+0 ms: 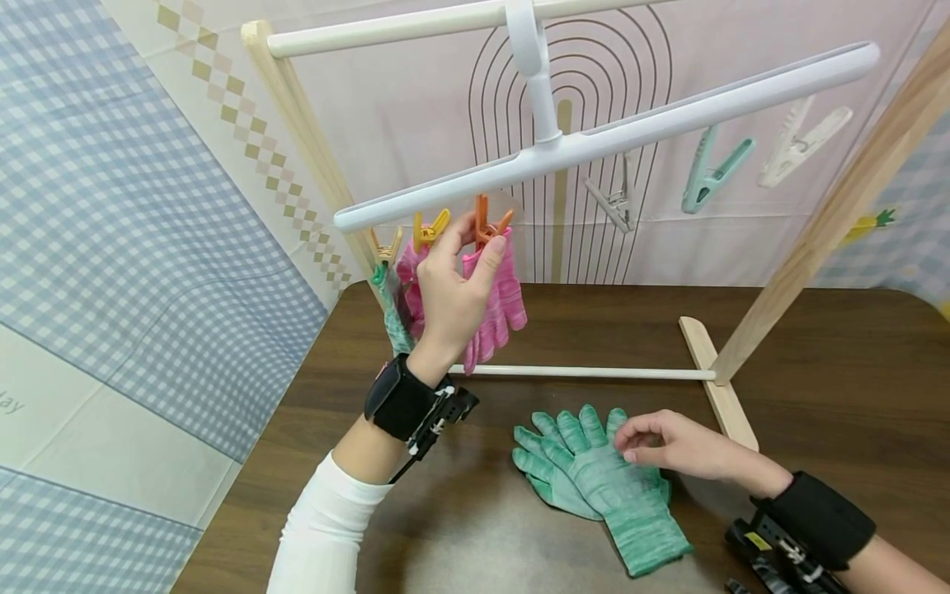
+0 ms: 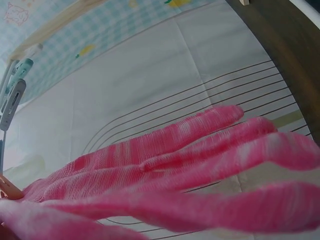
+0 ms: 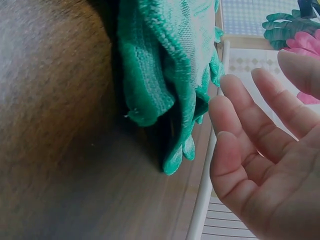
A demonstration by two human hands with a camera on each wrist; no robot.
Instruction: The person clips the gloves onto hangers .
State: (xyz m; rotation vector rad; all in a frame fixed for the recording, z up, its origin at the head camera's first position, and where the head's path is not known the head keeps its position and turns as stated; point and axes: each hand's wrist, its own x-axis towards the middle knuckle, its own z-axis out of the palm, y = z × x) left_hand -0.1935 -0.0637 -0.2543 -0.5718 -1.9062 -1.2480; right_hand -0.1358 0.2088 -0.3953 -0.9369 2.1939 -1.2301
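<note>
In the head view, my left hand (image 1: pixel 454 289) is up at the hanger, its thumb and fingers around the orange clothespin (image 1: pixel 486 228). This clip holds the cuff of a pink glove (image 1: pixel 506 289), whose fingers dangle across the left wrist view. Another pink glove (image 1: pixel 410 285) hangs behind my hand from a yellow clothespin (image 1: pixel 430 231). At the hanger's left end a green glove (image 1: pixel 397 318) hangs from a tan clothespin (image 1: pixel 386 247). My right hand (image 1: pixel 671 445), fingers loosely bent and holding nothing, hovers by a stacked pair of green gloves (image 1: pixel 612 483) on the table.
A white hanger (image 1: pixel 616 140) tilts from the top bar (image 1: pixel 386 29) of a wooden rack. Grey (image 1: pixel 614 202), teal (image 1: pixel 712 173) and white (image 1: pixel 801 148) clothespins hang from its right side. The rack's foot (image 1: pixel 716 384) and lower rod (image 1: pixel 586 373) stand on the brown table (image 1: pixel 839 388).
</note>
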